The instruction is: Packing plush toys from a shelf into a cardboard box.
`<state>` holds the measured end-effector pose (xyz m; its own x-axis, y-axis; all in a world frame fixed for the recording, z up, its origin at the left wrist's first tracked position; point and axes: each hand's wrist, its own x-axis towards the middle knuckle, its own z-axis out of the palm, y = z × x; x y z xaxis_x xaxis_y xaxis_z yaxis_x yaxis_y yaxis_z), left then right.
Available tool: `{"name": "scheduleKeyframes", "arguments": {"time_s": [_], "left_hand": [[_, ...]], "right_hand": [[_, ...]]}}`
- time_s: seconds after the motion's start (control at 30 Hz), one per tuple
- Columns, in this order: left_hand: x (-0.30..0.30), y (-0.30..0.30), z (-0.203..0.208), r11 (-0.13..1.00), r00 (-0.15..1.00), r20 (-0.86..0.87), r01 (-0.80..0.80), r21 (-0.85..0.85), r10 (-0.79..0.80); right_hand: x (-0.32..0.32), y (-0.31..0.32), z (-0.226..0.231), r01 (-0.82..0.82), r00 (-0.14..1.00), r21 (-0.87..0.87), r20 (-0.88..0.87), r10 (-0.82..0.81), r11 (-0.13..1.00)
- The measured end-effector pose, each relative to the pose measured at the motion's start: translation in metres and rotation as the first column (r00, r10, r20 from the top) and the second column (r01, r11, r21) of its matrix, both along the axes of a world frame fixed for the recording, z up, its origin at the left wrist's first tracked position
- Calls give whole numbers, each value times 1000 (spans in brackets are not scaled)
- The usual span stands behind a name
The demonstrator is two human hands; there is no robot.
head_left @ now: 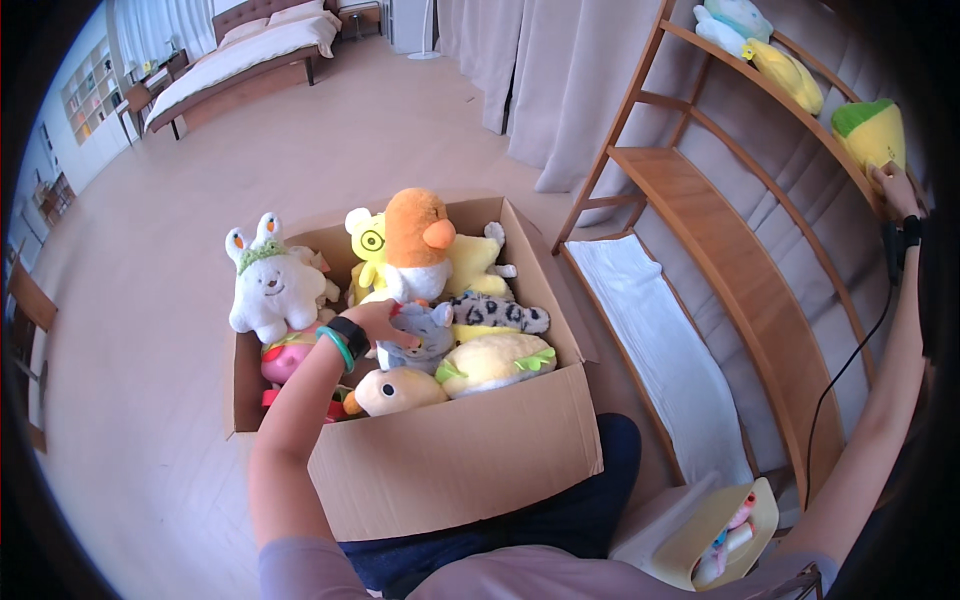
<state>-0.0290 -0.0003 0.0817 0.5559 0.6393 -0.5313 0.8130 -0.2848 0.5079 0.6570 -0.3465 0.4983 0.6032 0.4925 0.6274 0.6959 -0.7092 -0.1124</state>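
A cardboard box (pixel 455 465) full of plush toys stands in front of me. My left hand (pixel 375 322) reaches into it, fingers closed on a grey plush animal (pixel 425 340) with pointed ears. Around that hand are a cream plush duck (pixel 402 392), an orange-headed plush bird (pixel 415 225), a white plush with stalk eyes (pixel 272 292) and a spotted plush piece (pixel 500 310). Far to the right, my right hand (pixel 893 188) grips the lower part of a yellow plush with a green top (pixel 872 135) at the upper shelf.
The wooden shelf rack (pixel 690 215) rises on my right, with a yellow plush (pixel 787 78) and a pale blue plush (pixel 735 22) up top. A white cloth (pixel 655 340) covers its lowest board. Near my right side sits a cream bin (pixel 765 510) holding small items. A bed (pixel 240 65) stands far back.
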Motion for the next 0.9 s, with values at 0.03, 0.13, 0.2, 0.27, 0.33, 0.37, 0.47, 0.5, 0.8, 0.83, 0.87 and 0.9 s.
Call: {"name": "scheduleKeyframes", "arguments": {"time_s": [0.03,0.13,0.2,0.27,0.33,0.37,0.47,0.5,0.8,0.83,0.87,0.9], "left_hand": [[-3,3,5,999,999,19,-43,14,43],[0,22,17,896,946,204,-306,321,251],[14,27,18,805,896,355,-409,429,266],[36,30,17,706,832,484,-513,488,269],[58,31,14,725,852,435,-494,479,292],[67,31,13,742,831,460,-516,429,312],[83,33,9,718,824,386,-557,417,414],[83,35,8,706,801,409,-588,395,438],[72,55,20,723,623,735,-635,273,269],[76,61,26,814,452,883,-557,165,131],[80,67,31,894,242,969,-443,65,49],[87,70,34,922,170,983,-387,8,62]], "right_hand": [[0,1,-4,-22,999,-20,25,23,1000],[-3,4,-15,55,969,-41,245,-44,998],[-5,4,-14,38,983,-81,185,-23,996],[-6,1,-12,18,984,-112,180,3,994],[-8,-1,-11,-22,987,-111,155,39,994],[-9,-2,-11,-33,984,-125,168,54,992],[-13,-4,-12,-32,976,-133,210,60,991],[-14,-4,-13,-44,979,-103,195,64,994],[-3,-6,-13,-30,974,-157,218,64,987],[-1,-6,-13,-17,970,-169,235,57,986],[1,-6,-13,-19,971,-169,233,59,985],[2,-7,-13,-28,959,-165,273,73,986]]}}
